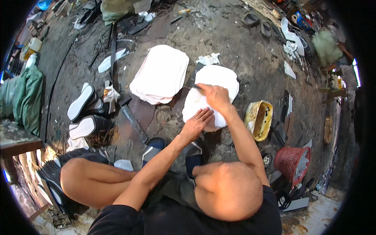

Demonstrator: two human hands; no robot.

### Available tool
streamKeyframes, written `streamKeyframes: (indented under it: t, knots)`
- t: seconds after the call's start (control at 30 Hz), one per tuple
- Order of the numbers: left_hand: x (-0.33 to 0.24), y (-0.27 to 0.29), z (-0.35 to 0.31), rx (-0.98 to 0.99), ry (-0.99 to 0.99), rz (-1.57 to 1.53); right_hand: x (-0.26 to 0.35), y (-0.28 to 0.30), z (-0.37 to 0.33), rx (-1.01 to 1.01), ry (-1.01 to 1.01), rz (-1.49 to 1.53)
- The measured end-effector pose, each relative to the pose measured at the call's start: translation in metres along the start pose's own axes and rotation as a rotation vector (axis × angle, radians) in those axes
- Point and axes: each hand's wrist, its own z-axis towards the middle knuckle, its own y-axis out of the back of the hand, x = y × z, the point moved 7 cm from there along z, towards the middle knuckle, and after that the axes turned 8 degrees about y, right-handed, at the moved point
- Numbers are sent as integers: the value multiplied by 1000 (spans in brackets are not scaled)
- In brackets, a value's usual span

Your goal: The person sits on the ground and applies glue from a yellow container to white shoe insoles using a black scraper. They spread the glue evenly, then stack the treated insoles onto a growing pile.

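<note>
Worn floor: dark, scuffed ground (227, 43) littered with pale scraps, spreading under everything.
Green cloth: a bunched heap (30, 96) at the far left.
White stack: several rounded white sheets (160, 72), lying unevenly piled ahead of the feet, left of the worked pile.
Worked pile: more white sheets (225, 76), just ahead of the person, beneath both hands.
Red basket: meshed, tilted (285, 160), at the right, pale pieces inside.
Yellow tub: oblong, stained (253, 113), beside the right forearm.
Hammer: lying (133, 121) left of the feet.
Left hand: spread flat (199, 122) on the pile.
Right hand: curled (216, 98) over it, apart from the left.
Dark strip: at the right fingertips (199, 86); whether gripped, cannot tell.
</note>
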Motion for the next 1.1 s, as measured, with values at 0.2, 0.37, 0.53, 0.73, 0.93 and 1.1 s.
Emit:
streamKeyframes:
  t: [0.2, 0.37, 0.53, 0.73, 0.93, 1.1]
  knots:
    - [-79, -66, -41, 518, 161, -465, 100, -19, -85, -153, 238, -80]
    - [-77, -84, -61, 167, -1, -680, 114, 17, -84, -269, 119, 384]
    - [-60, -5, 13, -30, 35, -50, -19, 115, -56, -582, -69, 445]
    - [-37, -33, 21, 117, 108, 59, -88, 21, 21, -91, 33, 353]
    - [-31, -29, 26, 188, 127, 31, -62, 0, 50, 147, 422, 313]
    - [-39, -28, 23, 176, 48, 51, -146, 29, -38, 101, -158, 90]
